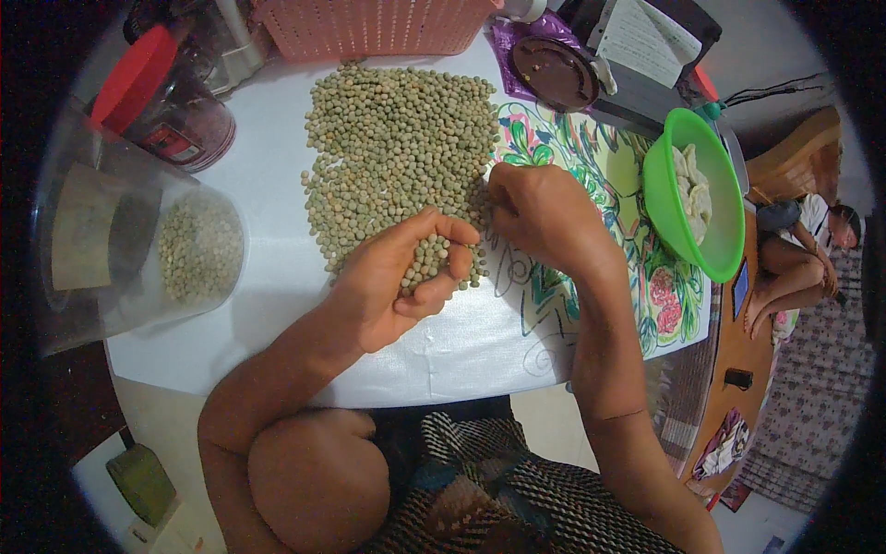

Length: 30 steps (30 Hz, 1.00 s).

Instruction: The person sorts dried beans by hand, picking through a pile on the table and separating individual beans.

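A broad layer of dried green peas (397, 138) is spread on the white tabletop. My left hand (374, 286), palm up over the layer's near edge, is cupped around a small heap of dried peas (427, 263). At the right edge of the layer, my right hand (546, 212) has its fingers curled in and pressed together. Its fingertips face down and away, so whatever they may hold is hidden. On the left, a large clear plastic container (120, 305) lies tilted, with more dried peas (198, 249) at its bottom end.
A red-lidded jar (194, 134) stands at the back left, beside a pink basket (378, 28). Back right are a dark brown lid (554, 74) and a purple packet (512, 55). A green bowl (720, 235) holds pale pieces. Beyond it, a person (798, 258) sits.
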Available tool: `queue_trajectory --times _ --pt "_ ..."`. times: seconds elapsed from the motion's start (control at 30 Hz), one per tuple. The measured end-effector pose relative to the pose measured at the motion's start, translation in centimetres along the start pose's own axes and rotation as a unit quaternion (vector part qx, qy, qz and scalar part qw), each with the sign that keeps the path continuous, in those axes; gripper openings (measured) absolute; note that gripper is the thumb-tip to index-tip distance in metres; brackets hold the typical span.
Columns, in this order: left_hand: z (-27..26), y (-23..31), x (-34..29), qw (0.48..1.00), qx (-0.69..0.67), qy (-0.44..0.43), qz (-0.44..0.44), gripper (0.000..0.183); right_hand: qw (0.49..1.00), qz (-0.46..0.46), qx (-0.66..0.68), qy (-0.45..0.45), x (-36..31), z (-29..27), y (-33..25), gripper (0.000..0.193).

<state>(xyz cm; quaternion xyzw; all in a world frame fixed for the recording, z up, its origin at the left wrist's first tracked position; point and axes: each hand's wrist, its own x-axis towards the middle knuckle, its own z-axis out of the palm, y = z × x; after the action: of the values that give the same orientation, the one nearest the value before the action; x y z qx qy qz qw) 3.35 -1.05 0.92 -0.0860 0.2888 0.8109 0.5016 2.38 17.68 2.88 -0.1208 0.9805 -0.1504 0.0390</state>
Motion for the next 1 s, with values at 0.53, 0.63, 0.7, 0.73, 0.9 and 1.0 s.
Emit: queue_trajectory --times 0.53,0.63,0.7,0.73,0.9,1.0 --pt "-0.3 -0.1 0.2 0.998 -0.041 -0.039 -0.009 0.033 0.871 -0.018 0.491 -0.024 -0.7 -2.0 -0.6 0.005" --pt "-0.8 -0.2 0.1 0.996 -0.063 -0.067 0.003 0.031 0.825 -0.058 0.557 -0.077 -0.7 -1.9 -1.9 0.007" --pt "-0.3 -0.1 -0.2 0.998 -0.043 -0.039 0.007 0.029 0.830 -0.035 0.555 -0.035 -0.3 -1.7 -1.1 0.008" --pt "0.0 -0.1 -0.2 1.000 -0.023 -0.014 0.010 0.027 0.825 0.013 0.565 0.017 -0.3 -2.1 -0.5 0.006" --pt "-0.4 -0.4 0.2 1.000 -0.002 -0.028 0.002 0.022 0.894 0.069 0.441 0.036 -0.5 -2.3 2.1 0.006" --pt "-0.5 -0.3 0.0 1.000 -0.006 -0.019 0.004 0.020 0.978 0.023 0.206 -0.037 -0.3 -1.1 1.8 0.012"
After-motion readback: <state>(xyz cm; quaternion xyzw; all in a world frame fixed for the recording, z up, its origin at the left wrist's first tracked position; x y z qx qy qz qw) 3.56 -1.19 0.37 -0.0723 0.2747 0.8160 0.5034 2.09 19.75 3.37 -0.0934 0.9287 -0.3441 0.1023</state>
